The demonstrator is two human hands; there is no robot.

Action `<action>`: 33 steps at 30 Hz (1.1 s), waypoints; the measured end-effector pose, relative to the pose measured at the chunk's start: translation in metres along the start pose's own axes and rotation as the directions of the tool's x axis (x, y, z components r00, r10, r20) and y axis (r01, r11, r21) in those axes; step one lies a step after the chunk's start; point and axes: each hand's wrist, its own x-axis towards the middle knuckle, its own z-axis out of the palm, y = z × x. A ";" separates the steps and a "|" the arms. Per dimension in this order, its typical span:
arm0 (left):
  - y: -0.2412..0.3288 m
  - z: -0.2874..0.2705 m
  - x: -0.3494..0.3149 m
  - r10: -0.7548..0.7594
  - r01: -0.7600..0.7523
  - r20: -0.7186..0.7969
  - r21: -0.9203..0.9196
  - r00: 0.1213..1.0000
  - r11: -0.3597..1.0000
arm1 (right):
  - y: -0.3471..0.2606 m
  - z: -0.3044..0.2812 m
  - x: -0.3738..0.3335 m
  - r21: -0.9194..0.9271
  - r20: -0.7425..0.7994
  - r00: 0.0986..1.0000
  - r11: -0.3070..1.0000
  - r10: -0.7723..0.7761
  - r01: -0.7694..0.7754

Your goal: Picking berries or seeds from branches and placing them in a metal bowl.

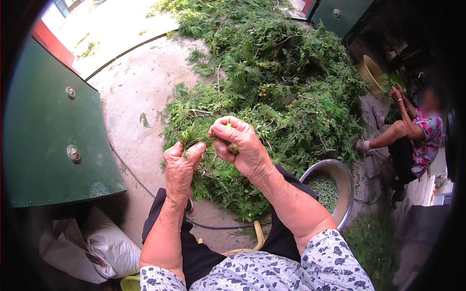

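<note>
Nearest, wearing a white shirt patterned with dark blue flowers (pixel 264 271). Pinching a feathery green conifer sprig (pixel 188 139) in the left hand (pixel 179 167), thumb and fingers narrowed onto it. Curling the right hand's (pixel 245 145) fingers round a small green lump (pixel 233 148), perhaps fruit, with thumb and forefinger drawn together just beside the sprig. Cannot tell whether those two tips grip anything.

Beside the right knee, can see a round silver-grey metal basin (pixel 345 191) holding many small pale-green fruits (pixel 321 191), lying below its rim. Judging by that, already collected a fair quantity.

Farther ahead, faced with a broad heap of cut green conifer branches (pixel 281 102) across the pale concrete floor (pixel 133 92), with yellowish clusters here and there among the foliage. Seemingly far from finished: plenty left to go through, besides the sprig in hand.

Off to the left, flanked by a dark green metal door panel (pixel 48 136) with star-marked studs. Farther right, accompanied by a seated person in a pink flowered shirt (pixel 424 138), also handling greenery, near a tilted yellow basin (pixel 372 72).
</note>
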 end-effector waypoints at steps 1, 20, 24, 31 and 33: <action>-0.001 -0.002 0.003 -0.020 0.020 0.012 0.007 1.000 1.000 | -0.005 -0.005 0.002 0.046 0.032 0.999 0.999 -0.004 0.002; -0.007 -0.011 0.009 0.120 -0.230 0.225 0.563 0.967 0.794 | -0.002 -0.001 0.003 -0.646 0.106 0.983 0.741 -0.152 0.185; -0.008 -0.001 0.005 0.213 -0.233 0.097 0.340 0.972 0.911 | 0.001 -0.002 0.003 -0.444 0.011 0.999 0.895 -0.042 0.042; -0.003 -0.008 0.004 0.102 -0.133 0.148 0.217 0.984 0.967 | -0.003 0.000 -0.002 -0.489 0.074 0.995 0.867 -0.068 0.096; -0.003 -0.005 0.004 0.078 -0.112 0.142 0.251 0.987 0.961 | 0.003 -0.005 0.001 -0.605 0.096 0.964 0.755 -0.246 0.253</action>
